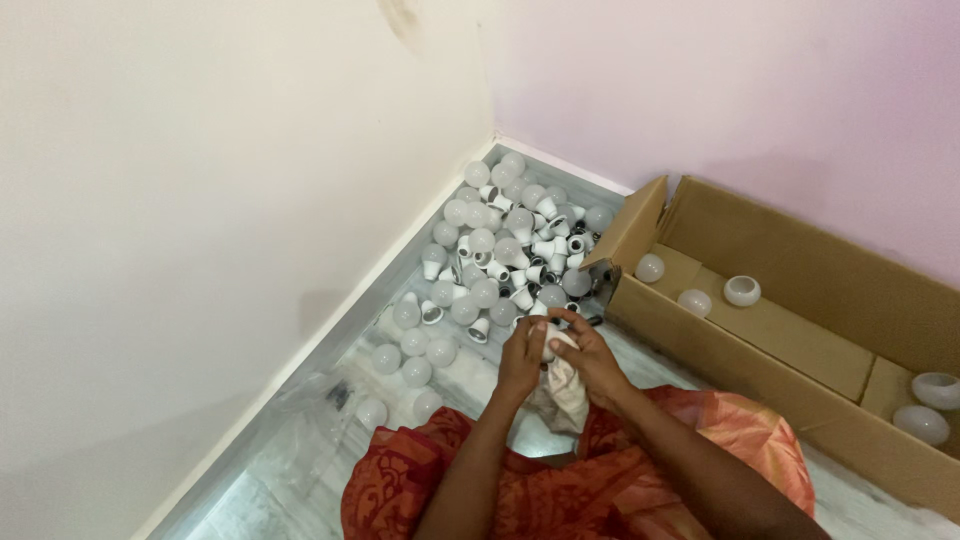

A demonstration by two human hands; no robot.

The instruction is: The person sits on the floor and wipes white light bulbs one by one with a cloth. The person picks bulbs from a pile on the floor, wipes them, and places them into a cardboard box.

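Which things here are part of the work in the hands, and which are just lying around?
In the work:
- left hand and right hand, together gripping a white bulb part
- cloth under the hands
- pile of bulbs on the floor
- cardboard box with a few bulbs inside

Lying about:
- clear plastic sheet by the wall

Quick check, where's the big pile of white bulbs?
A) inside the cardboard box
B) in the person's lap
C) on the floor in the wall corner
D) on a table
C: the pile lies on the floor where the two walls meet, left of the box, which holds only a few pieces.
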